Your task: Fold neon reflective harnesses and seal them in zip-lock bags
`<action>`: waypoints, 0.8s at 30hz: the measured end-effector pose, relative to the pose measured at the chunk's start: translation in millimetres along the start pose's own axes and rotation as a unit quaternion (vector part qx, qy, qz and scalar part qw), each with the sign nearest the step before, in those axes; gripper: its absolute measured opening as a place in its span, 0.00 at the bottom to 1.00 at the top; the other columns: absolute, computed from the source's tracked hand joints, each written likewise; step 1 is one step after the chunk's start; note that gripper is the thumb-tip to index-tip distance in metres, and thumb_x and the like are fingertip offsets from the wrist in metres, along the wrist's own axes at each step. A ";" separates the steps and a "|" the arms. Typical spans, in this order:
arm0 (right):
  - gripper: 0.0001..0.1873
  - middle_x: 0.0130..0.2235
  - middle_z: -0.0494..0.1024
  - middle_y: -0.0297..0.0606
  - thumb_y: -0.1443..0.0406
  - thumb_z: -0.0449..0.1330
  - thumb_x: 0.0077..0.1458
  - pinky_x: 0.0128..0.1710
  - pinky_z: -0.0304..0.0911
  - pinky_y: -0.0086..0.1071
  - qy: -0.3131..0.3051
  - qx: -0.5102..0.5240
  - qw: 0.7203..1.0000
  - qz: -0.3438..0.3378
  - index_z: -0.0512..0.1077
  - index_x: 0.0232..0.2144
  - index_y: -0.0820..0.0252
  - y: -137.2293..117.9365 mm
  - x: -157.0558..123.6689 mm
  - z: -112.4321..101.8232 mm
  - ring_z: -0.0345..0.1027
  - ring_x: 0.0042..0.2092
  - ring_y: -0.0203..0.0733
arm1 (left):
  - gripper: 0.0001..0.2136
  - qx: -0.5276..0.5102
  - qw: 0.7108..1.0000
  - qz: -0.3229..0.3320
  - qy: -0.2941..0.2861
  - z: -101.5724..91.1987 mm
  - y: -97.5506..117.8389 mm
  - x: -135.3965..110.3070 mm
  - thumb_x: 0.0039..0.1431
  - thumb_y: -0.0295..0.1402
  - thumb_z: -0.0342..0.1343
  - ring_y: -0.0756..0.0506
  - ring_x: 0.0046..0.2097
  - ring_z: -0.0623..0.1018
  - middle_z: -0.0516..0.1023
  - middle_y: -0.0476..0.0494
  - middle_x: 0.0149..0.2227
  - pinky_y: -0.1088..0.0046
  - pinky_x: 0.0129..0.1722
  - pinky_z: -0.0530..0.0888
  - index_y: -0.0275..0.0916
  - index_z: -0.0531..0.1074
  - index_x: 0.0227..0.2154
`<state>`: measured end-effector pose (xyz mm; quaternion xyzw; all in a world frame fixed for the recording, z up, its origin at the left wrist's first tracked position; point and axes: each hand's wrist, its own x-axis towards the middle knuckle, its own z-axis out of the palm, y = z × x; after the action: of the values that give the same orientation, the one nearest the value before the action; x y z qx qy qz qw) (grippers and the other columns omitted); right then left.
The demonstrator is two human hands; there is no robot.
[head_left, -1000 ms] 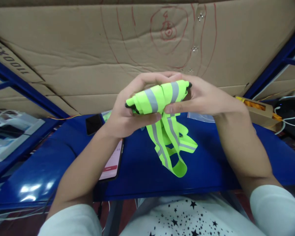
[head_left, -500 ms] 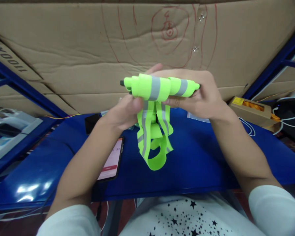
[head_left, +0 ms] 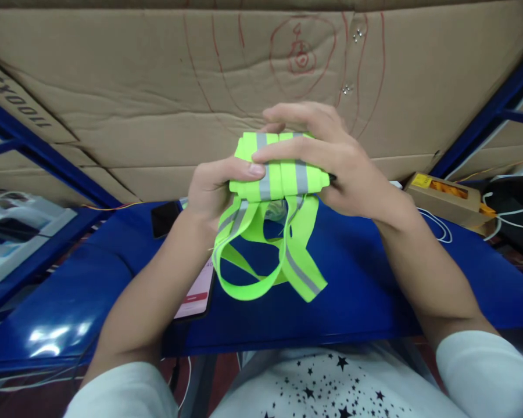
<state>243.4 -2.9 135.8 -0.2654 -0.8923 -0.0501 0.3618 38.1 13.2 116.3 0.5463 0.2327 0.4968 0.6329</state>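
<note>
A neon-yellow reflective strap vest (head_left: 275,174) with grey stripes is bunched into a thick fold and held up in front of me above the blue table (head_left: 366,278). My left hand (head_left: 211,188) grips the fold's left end with its thumb pressed on top. My right hand (head_left: 326,159) wraps over the right end, fingers curled across the stripes. Loose loops of strap hang from the fold down toward the table.
A phone (head_left: 198,290) with a lit screen lies on the table under my left forearm, and a dark phone (head_left: 163,217) lies behind it. A cardboard wall (head_left: 157,87) rises behind. At the right sit a small cardboard box (head_left: 447,197) and white cables (head_left: 501,203).
The long roll has been folded shorter and thicker, and both hands have closed in on it. The hanging loops have swung and spread wider.
</note>
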 end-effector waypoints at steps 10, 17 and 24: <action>0.50 0.77 0.44 0.28 0.56 0.69 0.55 0.75 0.51 0.46 -0.066 0.273 0.959 0.046 0.50 0.73 0.41 22.3 -7.2 -20.5 0.40 0.77 0.52 | 0.32 0.018 0.993 0.072 -0.087 -8.1 0.1 9.6 0.40 0.19 0.68 0.41 0.39 0.84 0.81 0.53 0.38 0.70 0.36 0.77 0.47 0.69 0.50; 0.37 0.67 0.69 0.42 0.52 0.67 0.58 0.69 0.58 0.50 -0.043 0.184 0.978 0.094 0.66 0.66 0.58 15.5 4.0 8.6 0.63 0.67 0.55 | 0.28 0.037 0.990 0.105 -0.084 -0.7 -12.2 8.8 0.41 0.21 0.64 0.46 0.31 0.79 0.78 0.55 0.34 0.74 0.28 0.71 0.47 0.64 0.46; 0.35 0.66 0.70 0.37 0.53 0.67 0.58 0.69 0.57 0.47 -0.085 0.155 0.983 0.057 0.68 0.65 0.52 31.7 -0.7 8.8 0.63 0.67 0.51 | 0.27 0.085 0.985 0.132 -0.067 -6.7 -26.5 16.0 0.42 0.22 0.63 0.46 0.34 0.78 0.73 0.53 0.35 0.74 0.29 0.68 0.48 0.63 0.45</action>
<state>254.6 26.3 125.6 -0.2603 -0.8999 0.1319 0.3240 48.7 32.8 93.8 0.6561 0.1569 0.5163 0.5276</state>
